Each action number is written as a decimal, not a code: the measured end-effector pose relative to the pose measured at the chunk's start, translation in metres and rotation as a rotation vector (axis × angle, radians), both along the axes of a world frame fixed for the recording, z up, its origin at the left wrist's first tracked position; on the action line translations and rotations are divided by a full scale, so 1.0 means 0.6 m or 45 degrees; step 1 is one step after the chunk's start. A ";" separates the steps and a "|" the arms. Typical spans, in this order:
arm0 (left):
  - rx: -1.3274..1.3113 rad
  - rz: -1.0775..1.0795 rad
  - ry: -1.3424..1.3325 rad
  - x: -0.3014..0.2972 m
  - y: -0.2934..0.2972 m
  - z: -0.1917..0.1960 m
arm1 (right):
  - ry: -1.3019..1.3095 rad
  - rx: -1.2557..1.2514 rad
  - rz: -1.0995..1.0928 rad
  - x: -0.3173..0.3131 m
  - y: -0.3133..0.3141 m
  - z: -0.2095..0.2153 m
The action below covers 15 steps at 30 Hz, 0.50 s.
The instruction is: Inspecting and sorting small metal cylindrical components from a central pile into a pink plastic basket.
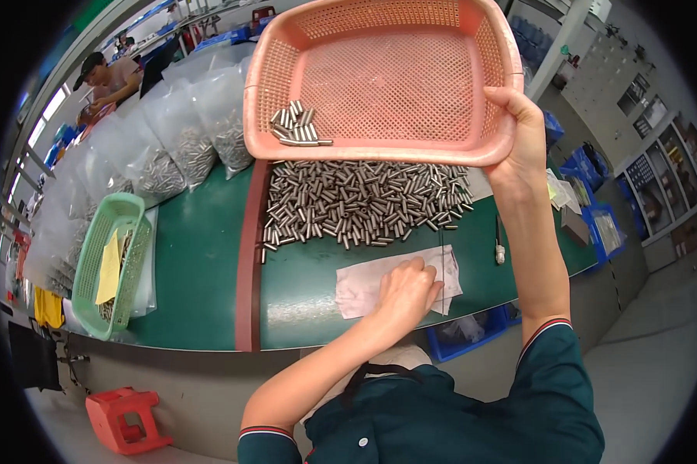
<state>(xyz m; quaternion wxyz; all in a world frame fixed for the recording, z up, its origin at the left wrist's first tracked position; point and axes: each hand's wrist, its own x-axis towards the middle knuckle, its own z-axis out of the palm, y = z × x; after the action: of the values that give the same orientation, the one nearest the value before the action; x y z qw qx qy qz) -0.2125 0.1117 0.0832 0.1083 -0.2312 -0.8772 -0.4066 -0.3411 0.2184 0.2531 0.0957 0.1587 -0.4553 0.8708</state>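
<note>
My right hand (521,135) grips the right rim of a pink plastic basket (395,85), thumb over the edge. The basket is raised and tilted, its inside facing me. Several short metal pins (294,124) lie in its lower left corner. Beneath it, a wide heap of metal pins (364,203) spreads over the green table (198,263). My left hand (408,290) is closed, resting on a pale pinkish cloth (356,286). What its fingers hold, if anything, is hidden; a thin upright line shows beside them.
A brown divider strip (249,263) crosses the table. On its left stand a green basket (93,271) with yellow paper and several clear bags of metal pieces (159,166). A white-tipped tool (500,254) lies right. A red stool (124,417) stands below; another person (109,81) sits far left.
</note>
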 end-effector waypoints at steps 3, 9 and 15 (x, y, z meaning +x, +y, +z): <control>-0.216 0.078 -0.016 -0.008 0.057 -0.012 | -0.013 -0.067 -0.020 0.007 0.020 -0.007; -0.342 0.172 -0.149 -0.026 0.069 -0.012 | 0.003 -0.065 -0.078 0.021 0.091 -0.005; -0.333 0.131 -0.276 -0.026 0.068 0.039 | 0.067 -0.050 -0.213 0.030 0.132 -0.010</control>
<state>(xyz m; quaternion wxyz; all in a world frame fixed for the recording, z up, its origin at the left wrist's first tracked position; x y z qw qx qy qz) -0.2283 0.1526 0.1069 0.0029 -0.1530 -0.9398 -0.3056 -0.3234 0.2975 0.2470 0.1831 0.1410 -0.4471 0.8641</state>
